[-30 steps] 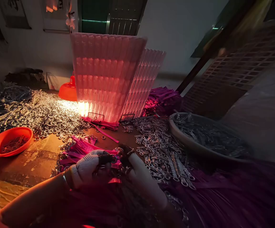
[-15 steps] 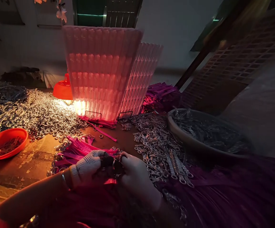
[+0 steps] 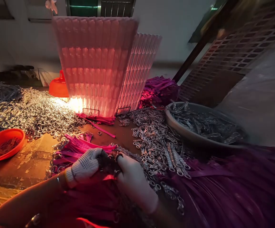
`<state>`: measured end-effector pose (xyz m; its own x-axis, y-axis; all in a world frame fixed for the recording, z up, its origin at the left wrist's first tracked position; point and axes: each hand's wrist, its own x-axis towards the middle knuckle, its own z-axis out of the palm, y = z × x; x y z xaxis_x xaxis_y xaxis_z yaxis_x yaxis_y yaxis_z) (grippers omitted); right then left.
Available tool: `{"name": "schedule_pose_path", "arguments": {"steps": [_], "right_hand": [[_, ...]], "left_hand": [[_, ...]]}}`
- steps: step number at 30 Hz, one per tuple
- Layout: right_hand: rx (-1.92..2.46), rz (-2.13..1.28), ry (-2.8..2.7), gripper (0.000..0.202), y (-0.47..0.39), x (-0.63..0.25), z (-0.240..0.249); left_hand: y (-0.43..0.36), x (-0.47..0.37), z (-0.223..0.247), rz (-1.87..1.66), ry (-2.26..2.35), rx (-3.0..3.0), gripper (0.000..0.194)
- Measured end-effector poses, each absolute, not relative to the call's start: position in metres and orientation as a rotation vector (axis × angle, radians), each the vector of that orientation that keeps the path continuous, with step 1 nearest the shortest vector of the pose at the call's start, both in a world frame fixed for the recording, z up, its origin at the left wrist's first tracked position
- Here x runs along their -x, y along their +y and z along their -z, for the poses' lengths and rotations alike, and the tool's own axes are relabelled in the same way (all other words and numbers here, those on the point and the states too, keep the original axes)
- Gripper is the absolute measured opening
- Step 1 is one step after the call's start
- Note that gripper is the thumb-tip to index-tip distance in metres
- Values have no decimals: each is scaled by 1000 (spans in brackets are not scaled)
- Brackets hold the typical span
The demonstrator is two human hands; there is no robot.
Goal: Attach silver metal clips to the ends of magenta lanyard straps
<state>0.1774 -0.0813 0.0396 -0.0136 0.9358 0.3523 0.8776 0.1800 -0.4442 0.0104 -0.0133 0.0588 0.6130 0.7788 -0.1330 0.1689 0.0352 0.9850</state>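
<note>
My left hand (image 3: pixel 88 164), in a white dotted glove with darkened fingertips, is closed at the front middle of the table. My right hand (image 3: pixel 134 179), also in a pale glove, is curled against it. Fingers of both hands pinch together on something small and dark, whose kind I cannot make out. Just beyond the left hand lies a bunch of pink straps (image 3: pixel 79 147) with metal rings at their ends. More pink straps hang below the hands in the shadow. Beside the right hand is a heap of metal snap hooks and rings (image 3: pixel 156 148).
A lit red lamp (image 3: pixel 58 88) stands by a large pile of metal hardware (image 3: pixel 42 114). An orange bowl (image 3: pixel 18 147) is at left. Upright clear ribbed panels (image 3: pixel 96 63) stand behind. To the right are a grey basin (image 3: pixel 187 131) of hardware and purple straps (image 3: pixel 223 183).
The view has shifted slightly, so the scene sits higher and a little left. My hands stay pressed together, their fingers slightly re-angled, with less metal glint showing between them.
</note>
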Motion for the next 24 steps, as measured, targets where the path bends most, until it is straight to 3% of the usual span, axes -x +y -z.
{"name": "schedule_pose_path", "arguments": {"steps": [3, 9, 11, 14, 20, 24], "right_hand": [[1599, -271, -1868, 13, -78, -180, -41], [1457, 32, -1929, 15, -74, -188, -41], [1530, -98, -1850, 11, -72, -192, -35], [1690, -265, -1600, 17, -70, -201, -20], [1484, -93, -1522, 23, -81, -196, 7], [1427, 65, -1642, 22, -85, -181, 29]], "left_hand": [[-15, -11, -65, -549, 780, -1365, 10], [-5, -19, -63, -572, 645, -1345, 23], [8, -31, -58, -526, 694, -1424, 22], [42, -58, -50, -357, 809, -1546, 20], [145, -116, -36, -218, 956, -1866, 16], [168, -142, -12, -129, 1004, -2055, 23]]}}
